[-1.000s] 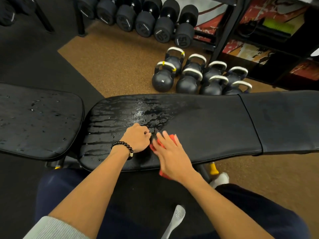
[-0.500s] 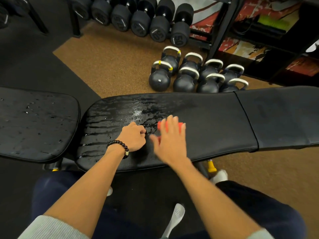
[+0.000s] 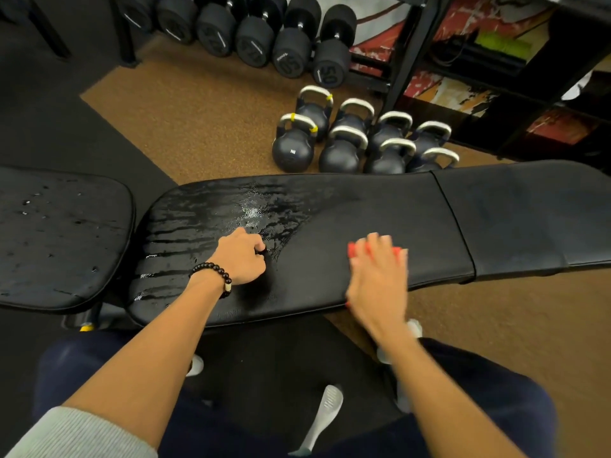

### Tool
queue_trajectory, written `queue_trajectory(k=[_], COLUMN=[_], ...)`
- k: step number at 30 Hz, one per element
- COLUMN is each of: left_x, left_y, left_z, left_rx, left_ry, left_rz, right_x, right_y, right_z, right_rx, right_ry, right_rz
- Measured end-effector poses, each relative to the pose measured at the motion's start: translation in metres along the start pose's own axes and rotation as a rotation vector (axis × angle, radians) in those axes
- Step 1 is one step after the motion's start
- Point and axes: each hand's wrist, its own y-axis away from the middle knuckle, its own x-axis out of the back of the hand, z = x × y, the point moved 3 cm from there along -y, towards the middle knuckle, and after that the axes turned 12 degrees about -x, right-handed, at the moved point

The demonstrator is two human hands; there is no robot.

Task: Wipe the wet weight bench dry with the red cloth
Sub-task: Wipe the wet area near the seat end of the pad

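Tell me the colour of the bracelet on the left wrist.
The beaded bracelet is black with one cream bead, clearest in the head view.

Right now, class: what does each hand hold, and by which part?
The right hand presses the red cloth flat under its palm and straight fingers. The left hand rests curled on the bench; holding nothing visible.

Right hand [image 3: 377, 279] slid red cloth [image 3: 353, 250] rightward — onto dry padding.
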Motion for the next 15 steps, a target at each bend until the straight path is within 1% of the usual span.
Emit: queue_trajectory(k=[2,4,5,7,8,10,11,12,13,15], left_x=[-0.001,-0.002,-0.001,0.000,0.000,0.000,0.000,0.001,0.001,0.000], left_y=[0.001,0.001,0.000,0.000,0.000,-0.001,-0.001,0.000,0.000,0.001], left_z=[-0.002,-0.004,-0.004,-0.007,-0.007,-0.008,-0.008,-0.008,-0.007,-0.005], left_rx=[-0.008,-0.012,-0.009,-0.003,-0.005,-0.010,-0.010,-0.010,-0.011,-0.011], left_ry=[-0.005,-0.001,0.001,0.013,0.019,0.033,0.040,0.044,0.047,0.053], left_rz=[0.014,0.015,0.009,0.006,0.005,-0.003,-0.006,-0.005,-0.001,0.017], right_x=[-0.014,-0.028,-0.030,-0.030,-0.026,-0.014,-0.011,-0.008,-0.006,-0.015], right_y=[0.037,0.069,0.072,0.063,0.056,0.028,0.010,-0.009,-0.028,-0.060], right_z=[-0.073,-0.114,-0.117,-0.094,-0.074,-0.022,0.005,0.028,0.046,0.050], right_rx=[0.193,0.377,0.445,0.576,0.584,0.519,0.454,0.338,0.190,-0.047], right_ry=[-0.122,-0.161,-0.145,-0.115,-0.110,-0.046,0.012,0.024,-0.018,-0.071], right_rz=[-0.108,-0.260,-0.323,-0.282,-0.267,-0.175,-0.170,-0.185,-0.171,-0.112])
